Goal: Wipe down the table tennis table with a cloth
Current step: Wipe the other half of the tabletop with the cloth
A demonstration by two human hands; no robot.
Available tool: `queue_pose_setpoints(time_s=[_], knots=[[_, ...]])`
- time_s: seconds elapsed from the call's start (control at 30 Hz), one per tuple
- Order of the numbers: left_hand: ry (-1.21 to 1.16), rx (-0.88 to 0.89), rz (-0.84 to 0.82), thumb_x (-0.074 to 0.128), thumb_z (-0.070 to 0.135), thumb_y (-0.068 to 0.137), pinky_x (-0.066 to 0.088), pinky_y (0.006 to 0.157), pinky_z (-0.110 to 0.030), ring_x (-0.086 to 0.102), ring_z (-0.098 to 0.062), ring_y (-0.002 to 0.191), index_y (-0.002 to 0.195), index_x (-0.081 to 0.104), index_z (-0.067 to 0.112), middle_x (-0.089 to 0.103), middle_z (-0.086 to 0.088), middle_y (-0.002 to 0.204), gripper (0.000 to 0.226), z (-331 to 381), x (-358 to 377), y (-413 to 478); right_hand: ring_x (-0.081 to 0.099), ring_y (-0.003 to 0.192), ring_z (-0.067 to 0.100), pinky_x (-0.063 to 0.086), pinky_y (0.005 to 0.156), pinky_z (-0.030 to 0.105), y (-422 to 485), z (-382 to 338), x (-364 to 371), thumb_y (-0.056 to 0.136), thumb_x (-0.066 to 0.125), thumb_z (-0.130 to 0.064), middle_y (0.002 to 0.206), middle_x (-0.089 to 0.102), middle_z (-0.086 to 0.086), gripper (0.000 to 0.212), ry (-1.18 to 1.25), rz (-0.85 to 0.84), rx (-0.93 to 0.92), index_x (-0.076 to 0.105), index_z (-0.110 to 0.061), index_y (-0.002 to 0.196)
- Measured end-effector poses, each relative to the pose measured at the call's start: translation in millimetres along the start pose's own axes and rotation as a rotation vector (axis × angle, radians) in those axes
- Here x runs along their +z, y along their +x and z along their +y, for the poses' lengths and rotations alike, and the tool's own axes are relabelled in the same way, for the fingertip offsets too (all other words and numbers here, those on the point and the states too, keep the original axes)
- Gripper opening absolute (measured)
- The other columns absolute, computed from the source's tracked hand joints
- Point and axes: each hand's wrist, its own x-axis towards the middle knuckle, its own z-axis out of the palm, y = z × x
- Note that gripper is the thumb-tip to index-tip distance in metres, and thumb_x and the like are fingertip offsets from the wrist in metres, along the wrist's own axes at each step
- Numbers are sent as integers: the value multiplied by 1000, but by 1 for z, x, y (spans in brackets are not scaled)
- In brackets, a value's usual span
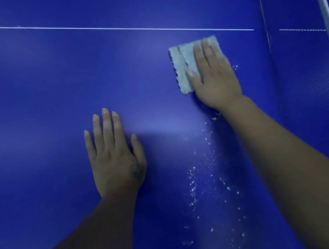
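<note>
Evidently, wiping appeared only partly done. The right hand, grip flat with fingers straight, pressed the cloth onto the blue surface near the white line. The left hand rested flat, holding nothing. White specks lay uncleared.

A: Entry, setting?
B: Table tennis playing area. The kind of room cannot be told.
A: Evidence?
B: Item one: blue table tennis table, filling the view. Item two: thin white line painted across it. Item three: net with a white top band, at the right edge.
</note>
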Motion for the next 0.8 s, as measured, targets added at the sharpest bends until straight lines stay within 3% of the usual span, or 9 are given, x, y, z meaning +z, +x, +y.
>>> queue_pose_setpoints(time_s=[0.17, 0.3, 0.4, 0.5, 0.67, 0.8], knots=[[16, 1, -13, 35, 39, 111, 15, 134, -59, 12, -29, 169, 170, 29, 5, 21, -10, 180, 68, -1, 1, 0, 0, 167, 28, 4, 135, 45, -88, -9, 29, 111, 23, -51, 180, 4, 10, 72, -74, 63, -57, 15, -14, 172], [14, 2, -6, 34, 40, 112, 15, 134, -58, 14, -29, 168, 169, 31, 4, 22, -10, 180, 67, -1, 2, 0, 6, 167, 32, 5, 135, 47, -16, 13, 11, 115, 33, -44, 179, 7, 14, 70, -125, 54, -198, 20, -2, 169], [20, 1, -5, 33, 40, 112, 14, 135, -57, 14, -29, 168, 169, 31, 4, 22, -11, 180, 67, -1, 2, 0, 3, 167, 32, 3, 135, 48, 28, 40, -3, 115, 31, -44, 180, 3, 12, 70, -60, 60, -11, 13, -3, 170], [14, 1, -17, 34, 39, 112, 14, 135, -58, 13, -29, 169, 169, 30, 4, 22, -11, 180, 67, -1, 2, 0, 2, 167, 32, 6, 135, 51, -6, 48, 3, 114, 25, -42, 180, 4, 15, 70, 9, 113, 139, 14, -1, 169], [-7, -21, -43, 36, 38, 111, 11, 135, -58, 11, -28, 169, 170, 29, 4, 20, -10, 180, 68, 1, -1, 0, 0, 167, 31, 5, 136, 49, -91, 20, 32, 110, 25, -43, 180, 3, 14, 74, -47, 45, -27, 13, -1, 170], [-14, -17, -42, 35, 38, 111, 11, 135, -59, 12, -30, 169, 169, 30, 4, 21, -11, 180, 67, 1, -1, 0, 2, 167, 33, 4, 135, 48, -6, 42, 8, 114, 33, -45, 180, 2, 14, 73, -109, 27, -106, 12, -4, 170]])
